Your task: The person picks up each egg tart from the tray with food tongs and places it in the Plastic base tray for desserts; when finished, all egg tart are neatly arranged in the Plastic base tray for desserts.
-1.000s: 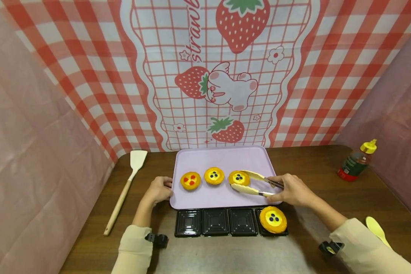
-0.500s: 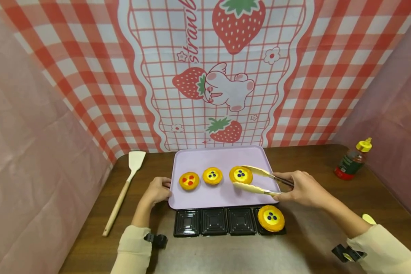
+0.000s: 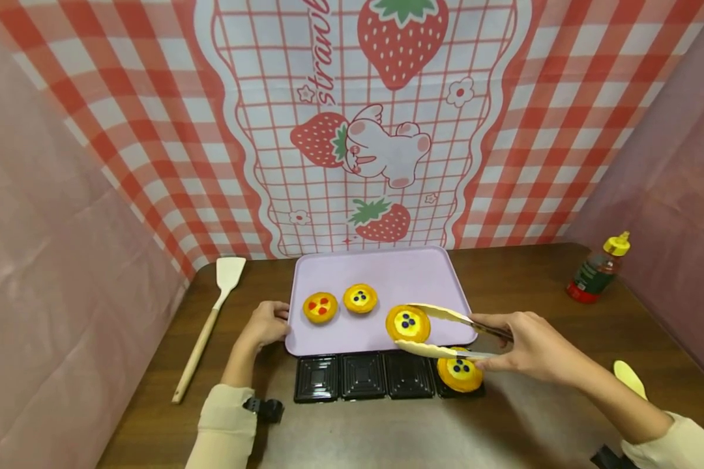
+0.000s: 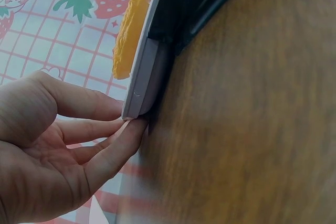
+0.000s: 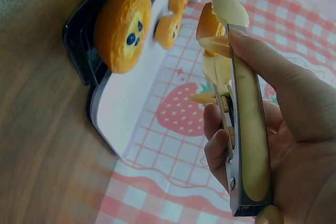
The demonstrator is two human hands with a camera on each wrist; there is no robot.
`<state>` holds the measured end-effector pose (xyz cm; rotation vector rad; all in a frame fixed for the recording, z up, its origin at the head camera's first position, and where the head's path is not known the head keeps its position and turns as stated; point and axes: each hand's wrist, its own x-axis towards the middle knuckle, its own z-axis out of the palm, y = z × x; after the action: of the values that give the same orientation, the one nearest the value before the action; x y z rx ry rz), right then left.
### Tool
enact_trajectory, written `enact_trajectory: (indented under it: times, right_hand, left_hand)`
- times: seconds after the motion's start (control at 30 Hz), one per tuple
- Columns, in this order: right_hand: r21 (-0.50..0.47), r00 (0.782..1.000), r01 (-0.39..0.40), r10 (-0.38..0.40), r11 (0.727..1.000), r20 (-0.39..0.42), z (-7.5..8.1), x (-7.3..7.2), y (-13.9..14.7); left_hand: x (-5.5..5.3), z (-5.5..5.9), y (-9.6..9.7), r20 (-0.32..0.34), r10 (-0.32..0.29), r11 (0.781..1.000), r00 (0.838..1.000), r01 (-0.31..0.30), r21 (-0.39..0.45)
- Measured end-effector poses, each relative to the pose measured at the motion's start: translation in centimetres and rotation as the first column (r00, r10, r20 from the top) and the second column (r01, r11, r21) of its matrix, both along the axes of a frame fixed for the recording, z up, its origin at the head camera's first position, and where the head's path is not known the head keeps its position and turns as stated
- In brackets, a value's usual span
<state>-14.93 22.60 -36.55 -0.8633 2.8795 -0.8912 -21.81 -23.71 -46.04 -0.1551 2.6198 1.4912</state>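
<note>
My left hand holds the left edge of the lilac tray; in the left wrist view its thumb and fingers pinch the rim. My right hand grips yellow-tipped tongs. Between the tong tips is a blueberry-topped tart, lifted above the tray's front right part, as the right wrist view shows. Two more tarts lie on the tray: a red-topped tart at the left, a smaller-looking blueberry tart beside it. Another blueberry tart sits in the rightmost compartment of the black container, partly behind the tongs.
The black container's several square compartments run along the tray's front edge. A white spatula with a wooden handle lies at the left. At the right stand a red sauce bottle and, nearer, a yellow spoon.
The tongs have closed on the right-hand tart, raised it and brought it nearer the front. My right hand moved right and toward me. The left hand stays at the tray edge.
</note>
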Motion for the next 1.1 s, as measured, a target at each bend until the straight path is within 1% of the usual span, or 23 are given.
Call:
enact_trajectory:
  times: [0.1, 0.2, 0.43, 0.6, 0.8, 1.1]
  right_hand:
    - [0.005, 0.999, -0.026, 0.026, 1.000, -0.024, -0.2, 0.7, 0.1]
    - [0.001, 0.999, -0.039, 0.039, 0.999, -0.017, -0.5, 1.4, 0.3]
    - [0.004, 0.998, -0.046, 0.046, 0.999, 0.044, -1.8, 2.2, 0.5]
    - [0.053, 0.997, -0.052, 0.048, 0.997, 0.066, -2.4, 2.2, 0.3]
    - [0.132, 0.997, -0.059, 0.050, 0.990, 0.064, -3.1, 2.0, -0.1]
    - [0.156, 0.995, -0.044, 0.028, 0.987, 0.100, -3.0, 1.9, -0.4]
  left_hand:
    - [0.0, 0.0, 0.0, 0.000, 0.003, 1.000, 1.000, -0.003, -0.002]
    - [-0.1, 0.1, -0.1, 0.004, -0.003, 1.000, 1.000, 0.003, 0.003]
    - [-0.2, 0.1, -0.2, 0.019, -0.009, 0.999, 1.000, 0.008, 0.034]
    - [0.0, 0.0, -0.1, 0.027, -0.005, 0.999, 1.000, 0.004, 0.038]
    - [0.0, 0.0, -0.1, 0.022, -0.012, 0.999, 1.000, 0.011, 0.048]
    - [-0.2, -0.2, -0.3, 0.028, -0.006, 0.998, 1.000, 0.005, 0.057]
